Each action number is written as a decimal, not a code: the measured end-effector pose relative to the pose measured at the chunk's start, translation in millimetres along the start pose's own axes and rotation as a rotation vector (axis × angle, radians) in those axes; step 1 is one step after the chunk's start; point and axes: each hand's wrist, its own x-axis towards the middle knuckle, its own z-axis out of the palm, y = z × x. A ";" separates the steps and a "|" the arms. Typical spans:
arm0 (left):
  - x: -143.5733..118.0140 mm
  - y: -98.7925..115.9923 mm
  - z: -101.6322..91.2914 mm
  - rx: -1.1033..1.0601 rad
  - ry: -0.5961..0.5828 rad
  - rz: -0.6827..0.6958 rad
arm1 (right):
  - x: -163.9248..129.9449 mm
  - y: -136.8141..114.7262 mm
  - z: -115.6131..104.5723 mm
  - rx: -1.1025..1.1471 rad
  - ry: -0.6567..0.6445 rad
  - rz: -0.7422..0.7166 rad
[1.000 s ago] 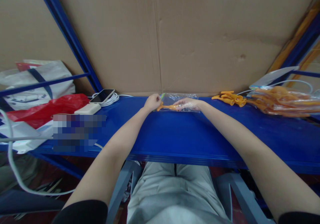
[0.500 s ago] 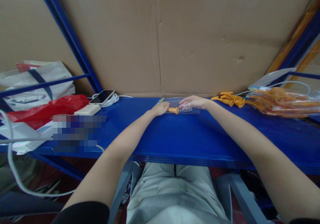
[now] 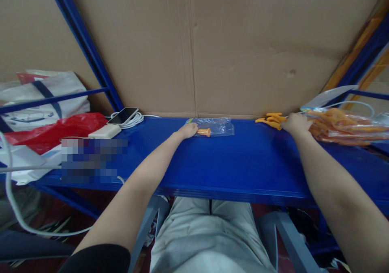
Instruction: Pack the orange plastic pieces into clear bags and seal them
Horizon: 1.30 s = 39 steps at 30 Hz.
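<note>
My left hand [image 3: 189, 131] is closed on the left end of a clear plastic bag [image 3: 223, 127] that lies flat at the back of the blue table. An orange plastic piece with a flared end [image 3: 204, 132] sticks out beside its fingers, on or inside the bag; I cannot tell which. Over at the right, my right hand [image 3: 296, 125] reaches the right edge of a small heap of similar orange pieces [image 3: 272, 120]. Its fingertips are mostly hidden, so whether it grips one does not show.
Clear bags of orange pieces [image 3: 343, 125] lie at the far right. At the left are a phone [image 3: 124, 116] on a coiled white cable, a white block [image 3: 105, 132], a red plastic bag [image 3: 73, 129] and a cloth bag [image 3: 60, 88]. Cardboard [image 3: 237, 50] closes off the back.
My right hand has gone from the plastic bag rightward to the heap of orange pieces. My left hand stays at the bag's left end.
</note>
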 end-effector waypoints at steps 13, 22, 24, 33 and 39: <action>-3.5 -7.4 -2.9 0.011 -0.015 -0.018 | 4.7 -3.7 -5.2 0.220 0.062 -0.025; -4.1 -8.4 -2.8 -0.012 0.008 0.007 | -13.1 -47.5 -10.8 0.860 -0.452 -0.377; -3.4 -9.7 -2.5 -0.002 0.004 0.019 | -19.1 -54.7 -11.7 0.855 -0.540 -0.411; -3.6 -8.4 -2.7 0.022 -0.032 -0.006 | -28.8 -69.6 -1.0 0.835 -0.671 -0.476; -1.3 -11.7 -0.1 0.010 0.002 0.005 | -32.9 -71.1 -10.2 0.830 -0.790 -0.483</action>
